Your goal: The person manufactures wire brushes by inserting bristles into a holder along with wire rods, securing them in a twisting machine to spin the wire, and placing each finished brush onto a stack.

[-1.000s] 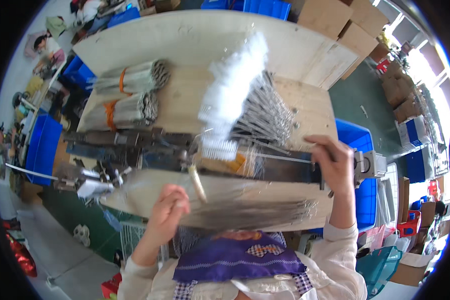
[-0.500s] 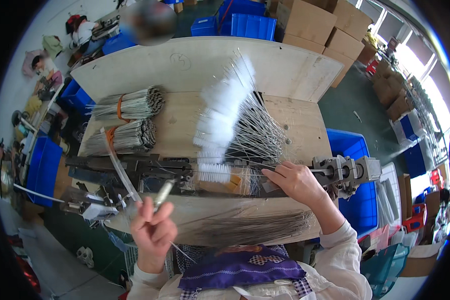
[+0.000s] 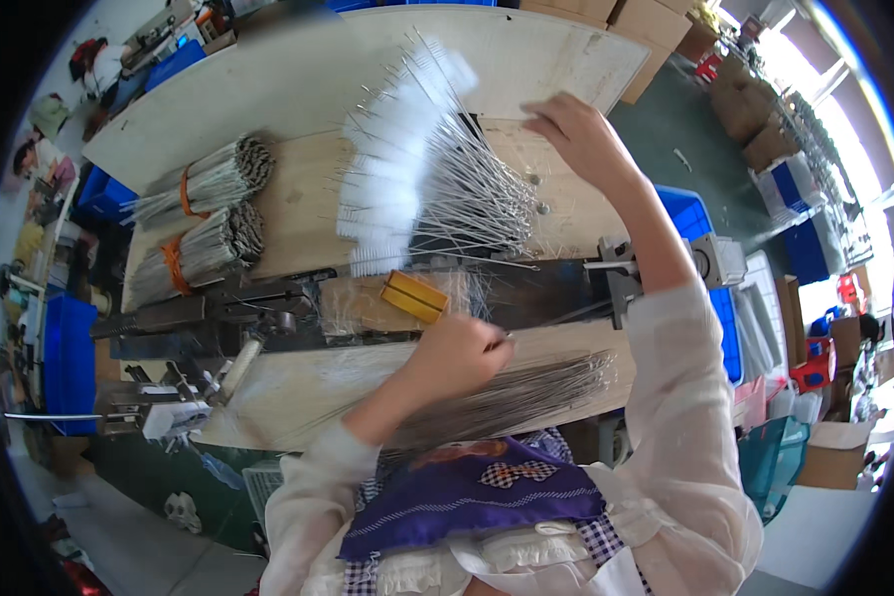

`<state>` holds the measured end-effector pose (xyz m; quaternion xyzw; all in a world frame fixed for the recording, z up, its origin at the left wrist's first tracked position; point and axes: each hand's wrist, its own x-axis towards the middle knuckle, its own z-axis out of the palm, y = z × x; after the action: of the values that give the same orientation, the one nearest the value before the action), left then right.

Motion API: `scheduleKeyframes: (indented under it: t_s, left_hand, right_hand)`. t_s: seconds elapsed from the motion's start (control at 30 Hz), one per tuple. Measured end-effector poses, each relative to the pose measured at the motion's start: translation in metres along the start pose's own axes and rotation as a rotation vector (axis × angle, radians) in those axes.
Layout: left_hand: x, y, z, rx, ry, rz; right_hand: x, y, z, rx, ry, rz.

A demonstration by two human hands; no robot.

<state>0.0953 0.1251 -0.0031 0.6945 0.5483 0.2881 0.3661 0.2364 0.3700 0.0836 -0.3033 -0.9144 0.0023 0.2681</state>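
My left hand (image 3: 452,356) is closed in a pinch above the near edge of the bench, beside a loose heap of thin metal wires (image 3: 507,402). Whatever its fingertips hold is too small to make out. Raised at the far right, my right hand (image 3: 581,139) has its fingers stretched out, with nothing visible in them. To its left lies a fanned pile of white-bristled brushes (image 3: 392,159), their twisted wire handles (image 3: 482,194) pointing right. Between my hands runs a dark metal machine bed (image 3: 556,288), with a clamp (image 3: 621,283) at its right end, partly behind my right forearm.
A yellow block (image 3: 414,296) rests on the machine's middle. Two tied wire bundles (image 3: 219,179) lie at the back left. A wooden board (image 3: 298,79) closes off the far side. Blue bins (image 3: 70,348) flank the bench. People sit working at the far left.
My right hand has gone from the clamp up and away to beside the brush handles. My left hand has swung right from the machine's left end. The brush across the machine is gone from there.
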Motion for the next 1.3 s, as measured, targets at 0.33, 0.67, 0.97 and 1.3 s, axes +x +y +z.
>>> scheduleKeyframes:
  t_s: [0.33, 0.67, 0.97, 1.3]
  left_hand:
    - [-0.031, -0.014, -0.071, 0.435, 0.501, 0.073]
    - [-0.134, -0.068, -0.038, -2.032, 0.422, 0.057]
    - [-0.122, -0.066, -0.025, -0.689, 0.737, -0.377]
    - [-0.243, -0.143, -0.071, -0.964, 1.282, -0.685]
  right_hand:
    - [-0.079, -0.135, 0.026, 0.176, -0.112, -0.513]
    - [-0.031, -0.187, 0.103, 0.808, -0.195, -0.323]
    - [-0.026, -0.196, 0.107, 0.782, -0.276, -0.309]
    - [-0.116, -0.18, 0.086, 0.321, -0.18, -0.251]
